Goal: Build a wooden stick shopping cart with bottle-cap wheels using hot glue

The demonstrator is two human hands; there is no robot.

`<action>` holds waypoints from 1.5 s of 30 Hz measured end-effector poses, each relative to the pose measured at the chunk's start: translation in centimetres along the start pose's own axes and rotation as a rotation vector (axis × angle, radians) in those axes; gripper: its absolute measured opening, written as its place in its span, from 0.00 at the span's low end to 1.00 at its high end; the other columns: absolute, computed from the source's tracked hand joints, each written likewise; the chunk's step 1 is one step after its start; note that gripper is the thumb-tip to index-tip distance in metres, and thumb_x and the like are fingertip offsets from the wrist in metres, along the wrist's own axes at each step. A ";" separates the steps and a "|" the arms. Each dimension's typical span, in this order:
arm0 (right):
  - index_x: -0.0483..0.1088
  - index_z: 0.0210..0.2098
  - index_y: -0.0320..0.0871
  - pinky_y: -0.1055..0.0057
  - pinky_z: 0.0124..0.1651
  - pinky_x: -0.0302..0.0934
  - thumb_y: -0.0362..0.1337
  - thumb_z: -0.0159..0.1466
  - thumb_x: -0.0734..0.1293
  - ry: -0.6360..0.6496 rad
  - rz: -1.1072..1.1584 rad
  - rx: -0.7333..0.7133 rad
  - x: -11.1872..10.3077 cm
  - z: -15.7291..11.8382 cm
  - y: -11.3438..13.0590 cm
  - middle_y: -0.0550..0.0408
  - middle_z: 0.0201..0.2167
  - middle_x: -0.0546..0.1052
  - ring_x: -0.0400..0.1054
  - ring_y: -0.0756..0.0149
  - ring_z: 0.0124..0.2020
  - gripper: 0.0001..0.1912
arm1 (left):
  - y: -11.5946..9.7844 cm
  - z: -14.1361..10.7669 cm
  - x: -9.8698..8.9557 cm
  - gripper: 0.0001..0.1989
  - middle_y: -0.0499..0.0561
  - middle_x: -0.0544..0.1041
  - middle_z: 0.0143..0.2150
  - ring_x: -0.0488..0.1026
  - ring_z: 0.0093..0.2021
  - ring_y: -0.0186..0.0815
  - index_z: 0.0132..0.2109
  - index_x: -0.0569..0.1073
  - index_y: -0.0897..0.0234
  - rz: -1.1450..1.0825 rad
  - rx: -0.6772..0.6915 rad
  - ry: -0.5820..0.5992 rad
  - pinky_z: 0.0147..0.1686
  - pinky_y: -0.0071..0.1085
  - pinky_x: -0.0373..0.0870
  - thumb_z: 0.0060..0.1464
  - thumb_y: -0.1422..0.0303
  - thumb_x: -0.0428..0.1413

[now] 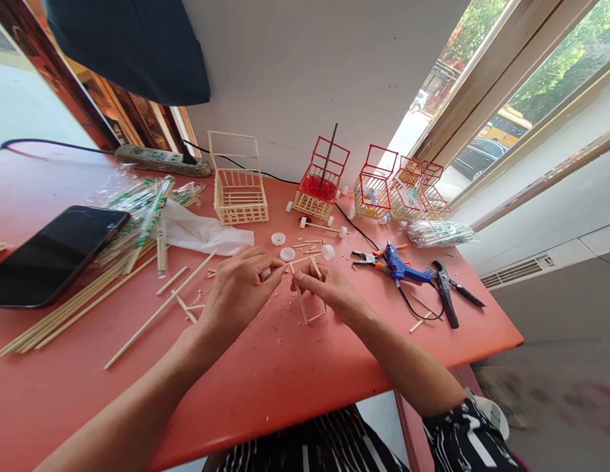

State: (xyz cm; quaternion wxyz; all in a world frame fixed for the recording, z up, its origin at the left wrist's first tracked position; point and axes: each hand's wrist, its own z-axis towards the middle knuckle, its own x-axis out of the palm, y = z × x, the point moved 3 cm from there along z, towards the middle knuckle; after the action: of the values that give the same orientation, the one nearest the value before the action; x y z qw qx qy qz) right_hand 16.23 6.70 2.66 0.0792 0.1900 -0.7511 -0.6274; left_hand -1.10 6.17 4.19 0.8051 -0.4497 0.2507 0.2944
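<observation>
My right hand (329, 287) is closed on a small rectangular frame of thin wooden sticks (315, 318), tilted above the table. My left hand (246, 285) has its fingers pinched together beside the frame's upper left corner. Something small and white shows between those fingers, too hidden to name. Just beyond the hands lie white round caps (287, 254) and short cut stick pieces (312, 246). Farther back is a stick axle (323, 227) with white wheels at its ends. Long wooden sticks (160, 311) lie left of my left hand.
Stick-built carts (241, 196), some red-trimmed (321, 190), stand along the wall. To the right lie a blue glue gun (403, 270), orange-handled pliers (366, 259) and black-handled cutters (447, 298). A phone (54, 255), wrapped chopsticks (152, 219) and a power strip (157, 160) are left.
</observation>
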 end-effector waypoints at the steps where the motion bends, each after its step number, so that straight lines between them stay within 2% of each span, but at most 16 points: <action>1: 0.74 0.29 0.43 0.72 0.40 0.60 0.54 0.60 0.72 0.002 0.002 -0.004 0.0 0.0 0.0 0.56 0.31 0.78 0.69 0.68 0.34 0.19 | 0.0 0.0 0.0 0.12 0.47 0.72 0.25 0.70 0.30 0.36 0.30 0.79 0.59 0.000 0.002 -0.001 0.32 0.31 0.62 0.59 0.66 0.53; 8: 0.76 0.32 0.43 0.71 0.41 0.62 0.55 0.62 0.71 0.011 -0.019 -0.023 -0.3 0.0 0.0 0.54 0.34 0.80 0.71 0.66 0.37 0.20 | 0.1 0.0 0.1 0.12 0.48 0.74 0.26 0.71 0.31 0.36 0.30 0.79 0.60 -0.004 0.008 -0.005 0.33 0.31 0.63 0.59 0.67 0.53; 12: 0.79 0.38 0.43 0.71 0.40 0.61 0.59 0.64 0.68 0.042 -0.051 -0.018 -0.7 -0.4 -0.2 0.51 0.41 0.82 0.74 0.64 0.41 0.24 | 0.2 0.1 0.0 0.11 0.48 0.74 0.26 0.71 0.30 0.36 0.32 0.80 0.59 -0.007 -0.001 -0.003 0.34 0.31 0.63 0.58 0.68 0.54; 16: 0.79 0.45 0.43 0.69 0.43 0.61 0.63 0.65 0.65 0.022 0.047 -0.002 -1.4 -0.9 -0.6 0.47 0.44 0.82 0.75 0.62 0.44 0.30 | 0.3 0.1 0.0 0.11 0.48 0.73 0.25 0.70 0.30 0.36 0.32 0.81 0.60 -0.003 -0.012 0.001 0.34 0.31 0.64 0.58 0.68 0.54; 21: 0.81 0.44 0.41 0.64 0.49 0.61 0.62 0.66 0.62 0.002 0.120 0.018 -1.7 -1.3 -0.7 0.44 0.43 0.83 0.77 0.58 0.44 0.31 | 0.5 0.1 0.0 0.10 0.47 0.72 0.25 0.70 0.30 0.35 0.32 0.80 0.60 0.008 -0.006 -0.006 0.34 0.30 0.64 0.58 0.70 0.54; 29: 0.82 0.41 0.41 0.59 0.52 0.62 0.60 0.64 0.65 0.021 0.115 0.006 -1.6 -1.2 -0.6 0.44 0.42 0.84 0.78 0.56 0.43 0.28 | 0.5 0.2 0.1 0.10 0.47 0.73 0.25 0.70 0.29 0.35 0.33 0.81 0.61 -0.004 0.015 -0.018 0.33 0.30 0.64 0.57 0.70 0.54; 40: 0.83 0.37 0.41 0.61 0.51 0.65 0.58 0.62 0.68 0.005 0.131 0.013 -1.5 -1.2 -0.5 0.45 0.39 0.85 0.79 0.58 0.41 0.25 | 0.5 0.0 0.1 0.10 0.48 0.76 0.27 0.72 0.31 0.35 0.32 0.81 0.62 -0.018 0.038 -0.024 0.33 0.29 0.64 0.58 0.70 0.54; 45: 0.82 0.34 0.40 0.60 0.48 0.67 0.59 0.60 0.68 -0.008 0.164 -0.001 -1.4 -1.0 -0.6 0.45 0.37 0.84 0.79 0.58 0.39 0.27 | 0.3 0.1 0.1 0.10 0.47 0.74 0.26 0.71 0.29 0.34 0.33 0.81 0.62 -0.009 0.045 -0.028 0.32 0.30 0.63 0.58 0.70 0.54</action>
State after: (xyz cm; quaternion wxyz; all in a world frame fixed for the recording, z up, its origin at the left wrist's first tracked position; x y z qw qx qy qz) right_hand 17.98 6.24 2.48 0.1274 0.1253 -0.7640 -0.6200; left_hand -1.23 6.37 4.02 0.8199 -0.4284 0.2438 0.2913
